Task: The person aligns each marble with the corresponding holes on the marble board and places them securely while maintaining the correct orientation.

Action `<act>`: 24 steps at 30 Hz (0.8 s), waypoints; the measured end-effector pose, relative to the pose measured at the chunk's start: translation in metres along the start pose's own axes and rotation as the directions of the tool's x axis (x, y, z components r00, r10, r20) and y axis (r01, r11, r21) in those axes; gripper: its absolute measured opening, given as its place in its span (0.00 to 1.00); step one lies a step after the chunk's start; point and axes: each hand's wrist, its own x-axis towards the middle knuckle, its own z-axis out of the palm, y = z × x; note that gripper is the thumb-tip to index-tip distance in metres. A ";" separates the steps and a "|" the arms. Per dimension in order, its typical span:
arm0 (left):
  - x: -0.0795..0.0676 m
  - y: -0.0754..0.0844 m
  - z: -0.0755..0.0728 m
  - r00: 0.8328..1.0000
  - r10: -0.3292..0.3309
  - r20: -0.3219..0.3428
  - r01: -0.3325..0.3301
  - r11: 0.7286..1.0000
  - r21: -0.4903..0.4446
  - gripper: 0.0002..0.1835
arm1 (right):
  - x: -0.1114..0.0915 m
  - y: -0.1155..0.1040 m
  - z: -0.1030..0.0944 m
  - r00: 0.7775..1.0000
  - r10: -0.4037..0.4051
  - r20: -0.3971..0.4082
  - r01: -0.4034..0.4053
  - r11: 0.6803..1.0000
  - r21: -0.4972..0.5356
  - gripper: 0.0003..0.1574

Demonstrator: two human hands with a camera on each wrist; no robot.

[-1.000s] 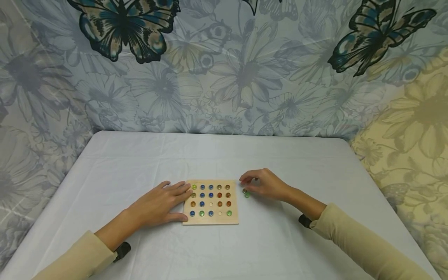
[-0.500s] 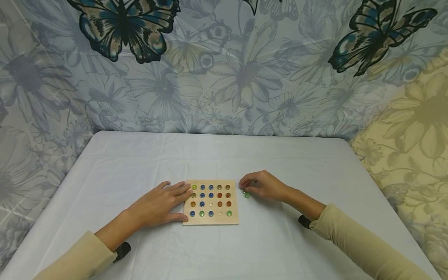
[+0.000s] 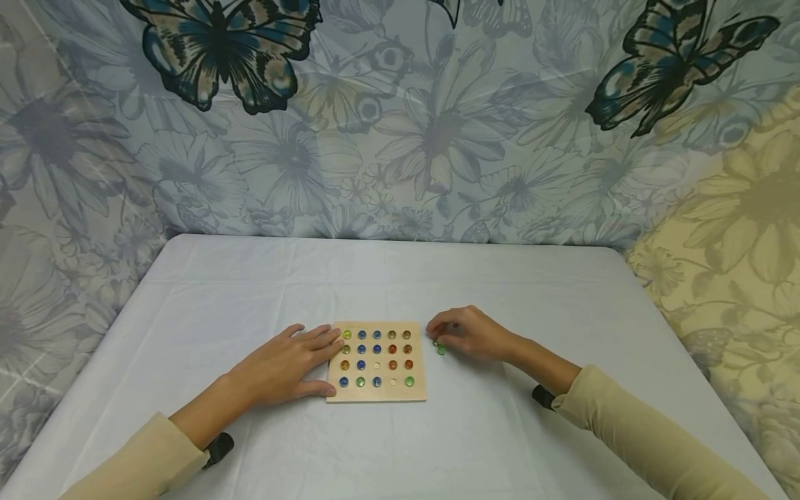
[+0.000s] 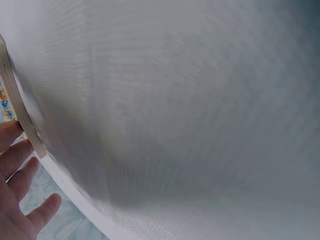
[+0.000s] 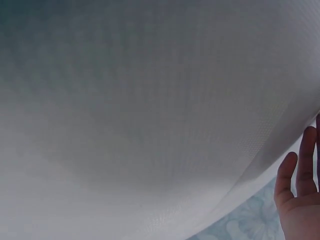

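A square wooden board [image 3: 384, 396] lies on the table, with rows of coloured glass marbles in its hollows. Two of the hollows show bare wood. My left hand [image 3: 287, 368] rests along the board's left side, fingers spread, with fingertips and thumb on its edge. In the left wrist view, the fingers [image 4: 17, 159] reach the board's side. To the right of the board, my right hand [image 3: 473, 335] bends its fingers down over loose green marbles [image 3: 441, 349]. Its fingertips partly cover one marble; I cannot tell whether they pinch it. The right wrist view shows only some fingers [image 5: 306, 160].
A white cloth [image 3: 300, 451] covers the table, whose far edge meets a hanging fabric [image 3: 406, 160] printed with flowers and butterflies. Dark wrist cameras [image 3: 219, 450] sit under both sleeves.
My right hand has dropped slightly, and its fingertips now hide more of the nearer loose marble. The left hand and board have barely moved.
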 end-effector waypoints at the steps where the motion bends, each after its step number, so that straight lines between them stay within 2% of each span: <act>1: 0.000 0.000 0.000 1.000 0.001 -0.002 -0.001 1.000 0.001 0.42 | 0.000 0.000 0.000 1.000 -0.001 -0.003 0.001 1.000 -0.004 0.13; 10: 0.000 0.000 0.000 1.000 0.002 -0.007 -0.002 1.000 0.007 0.41 | 0.003 -0.003 0.002 0.999 -0.005 -0.033 0.004 0.999 -0.037 0.14; 24: -0.001 -0.001 0.001 1.000 -0.002 -0.001 0.002 1.000 0.008 0.42 | 0.015 -0.019 0.003 0.998 -0.044 -0.045 0.043 0.999 -0.025 0.16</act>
